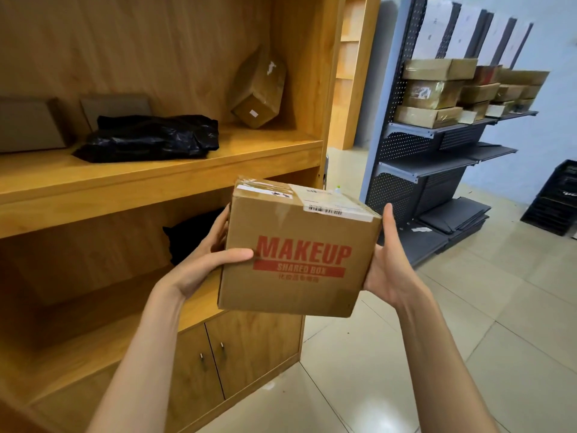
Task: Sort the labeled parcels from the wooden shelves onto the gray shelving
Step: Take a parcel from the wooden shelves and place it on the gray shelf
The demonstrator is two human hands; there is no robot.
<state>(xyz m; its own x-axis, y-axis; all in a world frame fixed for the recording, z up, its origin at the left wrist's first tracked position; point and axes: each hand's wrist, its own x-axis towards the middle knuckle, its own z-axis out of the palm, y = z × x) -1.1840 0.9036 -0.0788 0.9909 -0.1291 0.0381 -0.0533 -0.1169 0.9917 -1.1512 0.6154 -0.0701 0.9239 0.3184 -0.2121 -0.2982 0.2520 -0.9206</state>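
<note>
A brown cardboard box (299, 245) with red "MAKEUP SHARED BOX" print and a shipping label on top is in the air in front of the wooden shelves (156, 170). My left hand (206, 260) grips its left side, thumb across the front face. My right hand (387, 264) grips its right side. On the wooden shelf lie a black plastic parcel (150, 139), a tilted taped brown box (259, 89) in the corner and two grey flat parcels (28, 123) at the left. The gray shelving (437, 135) stands at the right with several stacked brown parcels (437, 89).
Another black parcel (190, 239) sits in the lower wooden compartment behind my left hand. Cabinet doors (231, 354) are below. Loose dark shelf panels (456, 217) lie at the shelving's base and a black crate (555, 198) stands far right on the tiled floor (406, 370).
</note>
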